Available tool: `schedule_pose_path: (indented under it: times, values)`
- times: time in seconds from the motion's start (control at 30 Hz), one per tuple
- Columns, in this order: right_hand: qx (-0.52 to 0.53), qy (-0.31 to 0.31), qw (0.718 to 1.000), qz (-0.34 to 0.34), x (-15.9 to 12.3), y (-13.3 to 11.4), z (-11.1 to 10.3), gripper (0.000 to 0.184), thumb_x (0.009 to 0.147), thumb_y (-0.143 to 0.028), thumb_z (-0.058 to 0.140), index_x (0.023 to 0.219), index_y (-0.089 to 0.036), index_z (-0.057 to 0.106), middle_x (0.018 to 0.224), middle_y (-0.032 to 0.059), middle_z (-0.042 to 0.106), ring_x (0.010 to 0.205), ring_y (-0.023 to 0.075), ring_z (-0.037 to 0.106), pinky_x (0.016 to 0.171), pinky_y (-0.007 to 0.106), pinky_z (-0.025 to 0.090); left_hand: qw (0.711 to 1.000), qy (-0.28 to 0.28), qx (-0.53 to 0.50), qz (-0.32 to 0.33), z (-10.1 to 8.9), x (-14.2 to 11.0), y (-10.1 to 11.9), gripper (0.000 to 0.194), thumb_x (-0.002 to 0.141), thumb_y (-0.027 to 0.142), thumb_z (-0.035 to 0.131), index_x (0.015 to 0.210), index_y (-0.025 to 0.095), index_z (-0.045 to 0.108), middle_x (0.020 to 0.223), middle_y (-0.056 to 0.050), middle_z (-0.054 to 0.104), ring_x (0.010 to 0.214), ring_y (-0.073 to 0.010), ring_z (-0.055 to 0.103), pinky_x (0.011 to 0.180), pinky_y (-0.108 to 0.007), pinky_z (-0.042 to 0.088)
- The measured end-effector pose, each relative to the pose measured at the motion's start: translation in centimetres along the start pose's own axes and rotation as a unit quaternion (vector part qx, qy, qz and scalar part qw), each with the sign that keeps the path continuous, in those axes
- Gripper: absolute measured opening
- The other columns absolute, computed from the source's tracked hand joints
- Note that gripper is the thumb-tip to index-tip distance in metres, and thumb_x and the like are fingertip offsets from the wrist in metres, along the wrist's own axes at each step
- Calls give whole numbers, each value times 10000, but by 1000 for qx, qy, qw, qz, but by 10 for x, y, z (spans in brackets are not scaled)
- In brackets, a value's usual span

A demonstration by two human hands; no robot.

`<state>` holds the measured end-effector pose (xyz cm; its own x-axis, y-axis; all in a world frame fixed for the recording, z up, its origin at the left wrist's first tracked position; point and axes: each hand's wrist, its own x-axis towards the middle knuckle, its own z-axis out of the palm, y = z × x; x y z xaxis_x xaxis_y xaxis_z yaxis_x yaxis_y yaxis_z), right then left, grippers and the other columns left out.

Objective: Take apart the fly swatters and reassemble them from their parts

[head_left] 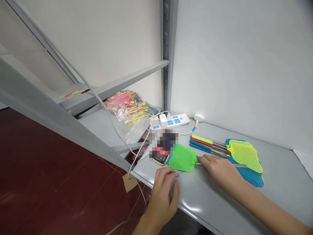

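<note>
Head: cords (125, 97) in bags (133, 133), swatter (183, 158) apart

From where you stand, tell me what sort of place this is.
Probably a storeroom or packing area: grey metal shelving holds a pile of flyswatters and, farther left, colourful items in clear plastic.

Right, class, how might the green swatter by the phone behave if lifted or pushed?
The green swatter is probably light for its size, its head thin and full of holes. That thinness suggests it may flex a little. Pushed, it would likely slide rather than roll, lying broad and flat.
</note>
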<state>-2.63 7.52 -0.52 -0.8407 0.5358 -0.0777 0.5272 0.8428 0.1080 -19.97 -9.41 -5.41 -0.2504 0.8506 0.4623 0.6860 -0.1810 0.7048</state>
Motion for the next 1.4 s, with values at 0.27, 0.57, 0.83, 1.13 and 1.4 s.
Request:
schedule_pose_path:
  times: [0.27,0.57,0.83,1.13,1.4]
  values:
    - [-58,-32,998,-7,5,-18,5,258,855,-2,468,1008,-160,603,849,66,672,703,181,676,473,272,319,977,-111,179,-1,15,19,10,313,937,176,479,1230,235,572,1332,-78,553,1184,-301,440,872,-458,448]
    - [-46,2,999,-9,0,-24,10,139,959,-185,496,977,-147,628,815,91,676,705,212,683,475,278,342,944,-131,302,5,21,27,3,309,952,187,508,1223,297,606,1370,-29,565,1233,-285,435,812,-417,449]
    - [-22,34,998,42,-19,-17,0,291,993,-388,453,876,-174,612,776,58,658,642,223,669,472,285,282,936,-146,320,20,16,32,-1,434,892,32,517,1205,318,611,1360,0,584,1263,-268,425,801,-395,420]
    - [75,131,980,130,-64,6,-13,449,986,-488,376,677,-209,546,650,10,574,550,159,578,485,289,214,945,-129,291,77,44,50,23,308,922,162,546,1193,293,615,1300,-44,615,1199,-269,485,846,-419,397]
    - [152,100,961,206,-82,20,-19,512,1001,-506,313,655,-215,553,639,10,594,552,152,559,499,279,246,952,-130,261,97,88,68,37,442,941,350,546,1363,229,488,1331,-107,574,1224,-296,477,891,-447,419]
